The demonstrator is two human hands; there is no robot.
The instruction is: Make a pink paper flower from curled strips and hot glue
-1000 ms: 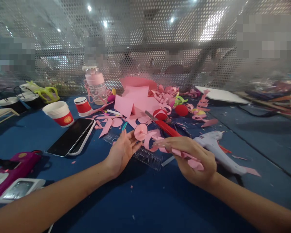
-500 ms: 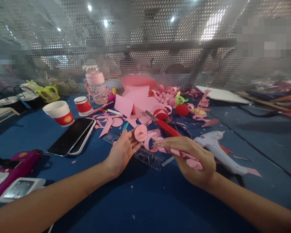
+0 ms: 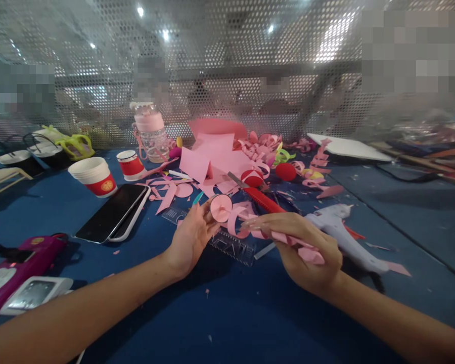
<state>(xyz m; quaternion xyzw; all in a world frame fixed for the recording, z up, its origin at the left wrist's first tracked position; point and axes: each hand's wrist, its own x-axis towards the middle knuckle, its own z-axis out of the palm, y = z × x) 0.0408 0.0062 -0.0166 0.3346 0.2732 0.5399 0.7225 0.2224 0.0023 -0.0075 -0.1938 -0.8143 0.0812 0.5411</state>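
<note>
Near the middle of the blue table [image 3: 250, 323], both hands work one pink paper spiral [image 3: 238, 222].

Left hand [image 3: 191, 237] pinches the spiral's round disc end at its fingertips; right hand [image 3: 307, 250] is curled around the trailing pink strip, which runs across its fingers. Under the hands lies a clear ruler [image 3: 227, 245]. Just right of them rests a white glue gun [image 3: 343, 237], red-handled scissors [image 3: 260, 198] lie just beyond, and a phone [image 3: 111, 213] sits to the left beside red paper cups [image 3: 94, 177].

Phone [image 3: 114, 212], 2 cups [image 3: 94, 177], bottle [image 3: 150, 132]
</note>
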